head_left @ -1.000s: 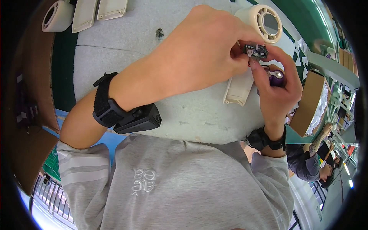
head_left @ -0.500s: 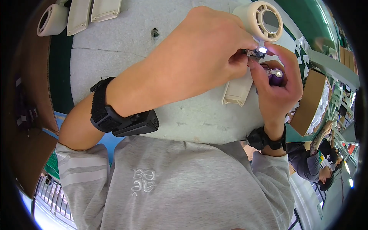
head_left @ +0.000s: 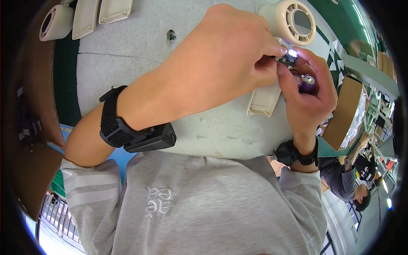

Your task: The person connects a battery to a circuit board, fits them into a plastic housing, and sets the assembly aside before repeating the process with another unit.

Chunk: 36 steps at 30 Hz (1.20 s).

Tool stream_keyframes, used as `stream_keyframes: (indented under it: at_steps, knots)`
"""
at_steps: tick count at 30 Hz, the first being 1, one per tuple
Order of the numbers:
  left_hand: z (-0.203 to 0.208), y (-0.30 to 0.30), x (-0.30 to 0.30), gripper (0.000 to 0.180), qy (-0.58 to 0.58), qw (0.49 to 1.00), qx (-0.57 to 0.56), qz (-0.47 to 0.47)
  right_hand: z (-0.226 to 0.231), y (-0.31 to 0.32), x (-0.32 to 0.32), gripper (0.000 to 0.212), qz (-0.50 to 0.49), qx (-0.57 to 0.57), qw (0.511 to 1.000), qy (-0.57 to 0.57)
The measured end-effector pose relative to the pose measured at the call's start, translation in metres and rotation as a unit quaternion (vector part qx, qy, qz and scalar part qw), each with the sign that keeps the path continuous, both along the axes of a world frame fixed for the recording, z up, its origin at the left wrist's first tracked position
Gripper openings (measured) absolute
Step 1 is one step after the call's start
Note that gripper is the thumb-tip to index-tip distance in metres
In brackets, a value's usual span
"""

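Between the fingertips of both hands is a small dark circuit board (head_left: 288,60) with a bright white light lit on it. My left hand (head_left: 238,46) pinches it from the left, thumb and fingers pressed together. My right hand (head_left: 308,102) steadies its right end with thumb and forefinger. In the curl of the right palm sits a purple cylindrical battery (head_left: 307,87), its metal end showing; wires run near it, partly hidden. Just beyond the hands stands a cream round fan housing (head_left: 289,23) with a spoked ring. Below the fingers lies a cream plastic shell (head_left: 261,104), partly covered.
A pale foam mat (head_left: 212,131) covers the work surface. At the far left lie two cream shells (head_left: 86,19) and another round housing (head_left: 57,23). A cardboard box (head_left: 343,112) with white contents stands at the right. Beyond it, a person in dark clothing (head_left: 340,178) works.
Both hands have shifted very slightly, and the lit board has turned a little between the fingers. Both holds stay the same.
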State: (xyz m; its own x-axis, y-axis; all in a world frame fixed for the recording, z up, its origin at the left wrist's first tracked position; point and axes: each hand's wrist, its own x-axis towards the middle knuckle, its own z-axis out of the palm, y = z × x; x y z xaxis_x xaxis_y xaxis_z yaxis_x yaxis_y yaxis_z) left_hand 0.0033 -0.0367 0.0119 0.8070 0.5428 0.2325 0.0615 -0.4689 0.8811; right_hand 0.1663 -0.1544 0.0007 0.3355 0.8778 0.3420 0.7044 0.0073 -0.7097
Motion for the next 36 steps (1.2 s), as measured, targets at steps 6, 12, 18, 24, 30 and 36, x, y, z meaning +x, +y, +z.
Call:
stream_keyframes:
  at_steps: [6,12,18,24,30,36]
  knots:
    - [-0.002,0.000,0.001,0.015,-0.015,1.000,0.003,-0.004,-0.002,0.002,0.002,0.036,0.027,0.034,0.998,-0.037]
    - [-0.006,0.001,0.001,0.014,-0.020,0.999,0.032,-0.008,-0.001,0.004,0.001,0.034,0.030,0.042,0.997,-0.053]
    - [-0.006,0.003,0.002,0.013,-0.065,0.986,0.154,0.019,0.010,0.000,-0.003,0.030,-0.007,-0.029,1.000,0.001]
    - [-0.005,0.011,0.002,0.021,-0.038,0.996,-0.064,-0.046,0.022,-0.007,-0.004,0.023,-0.028,-0.089,0.996,0.014]
    - [0.002,0.013,-0.001,0.030,0.015,0.980,-0.187,-0.068,0.014,-0.009,0.001,0.021,0.038,-0.025,0.996,-0.074]
    - [0.000,0.015,-0.002,0.030,0.014,0.969,-0.219,-0.113,0.013,-0.008,-0.001,0.018,0.048,-0.049,0.996,-0.050]
